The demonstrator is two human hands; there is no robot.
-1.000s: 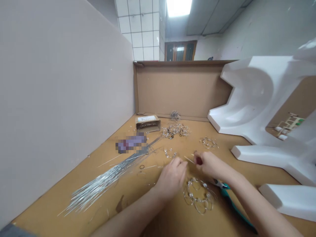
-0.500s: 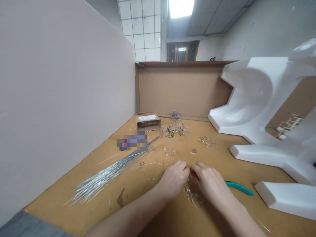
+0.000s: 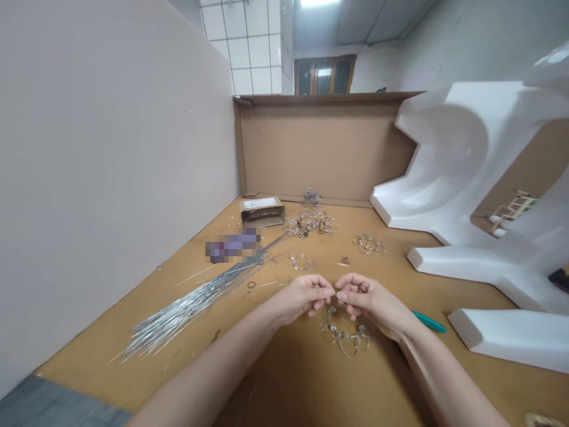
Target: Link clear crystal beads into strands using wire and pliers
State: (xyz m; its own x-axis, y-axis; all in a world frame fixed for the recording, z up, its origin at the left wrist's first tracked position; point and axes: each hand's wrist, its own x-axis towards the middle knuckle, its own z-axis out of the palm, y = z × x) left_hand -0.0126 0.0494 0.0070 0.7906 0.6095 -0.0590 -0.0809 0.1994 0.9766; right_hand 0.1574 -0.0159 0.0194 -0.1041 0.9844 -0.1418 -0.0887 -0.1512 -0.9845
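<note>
My left hand [image 3: 302,296] and my right hand [image 3: 367,299] meet over the brown work surface, thumbs and fingertips pinched close together. Between them they grip the upper part of a wire ring [image 3: 347,337] with looped wire and shiny bead-like bits, which hangs below my fingers. The exact spot they pinch is too small to make out. Just beyond my left hand lies a small beaded wire piece [image 3: 301,261]. A teal handle [image 3: 429,321] shows to the right, partly behind my right forearm.
A bundle of straight silver wires [image 3: 182,311] lies at left beside a blurred purple item [image 3: 233,245]. Farther back are a small open carton [image 3: 262,212], a heap of wire pieces [image 3: 313,222] and another wire ring [image 3: 370,244]. White foam [image 3: 448,261] borders the right, cardboard [image 3: 311,148] the back.
My hands have turned so the thumbs and fingertips now show, and they have risen slightly in view. The wire ring hangs more visibly below them. The whole view has tilted down a little.
</note>
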